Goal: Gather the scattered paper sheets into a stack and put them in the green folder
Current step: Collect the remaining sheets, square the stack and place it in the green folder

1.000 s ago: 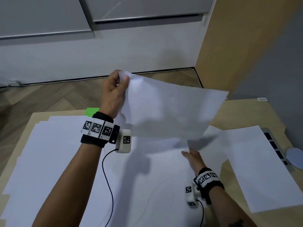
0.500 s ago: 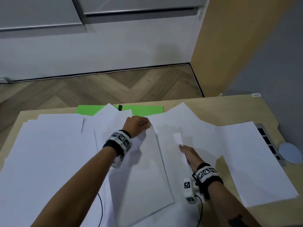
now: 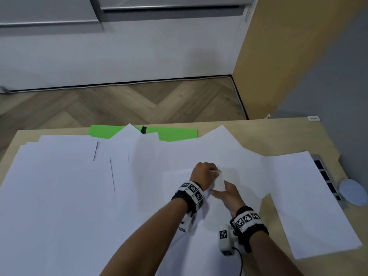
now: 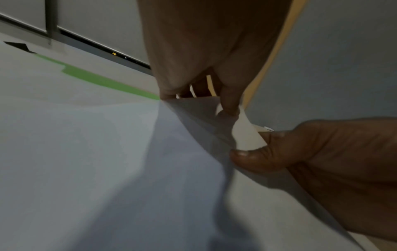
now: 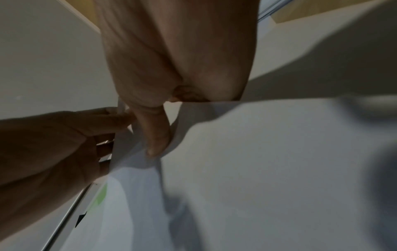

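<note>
Loose white paper sheets (image 3: 65,196) cover most of the wooden table (image 3: 278,136). The green folder (image 3: 175,134) lies flat at the far edge, partly under the sheets; it shows as a green strip (image 4: 103,81) in the left wrist view. My left hand (image 3: 214,171) and right hand (image 3: 219,193) meet near the table's middle. Both pinch the raised corner of one sheet (image 3: 220,183). In the left wrist view my left fingers (image 4: 227,103) hold the corner from above and my right thumb (image 4: 247,155) clamps it from the right. What lies under that sheet is hidden.
One separate sheet (image 3: 310,202) lies at the right of the table. Beside it sit a grey power strip (image 3: 326,180) and a round grey disc (image 3: 353,192) by the right edge. Wooden floor lies beyond the far edge, and a wooden panel (image 3: 278,56) stands at the right.
My left hand lowered the sheet it held up onto the pile, then moved right to join the right hand. Both hands now pinch one sheet's lifted corner.
</note>
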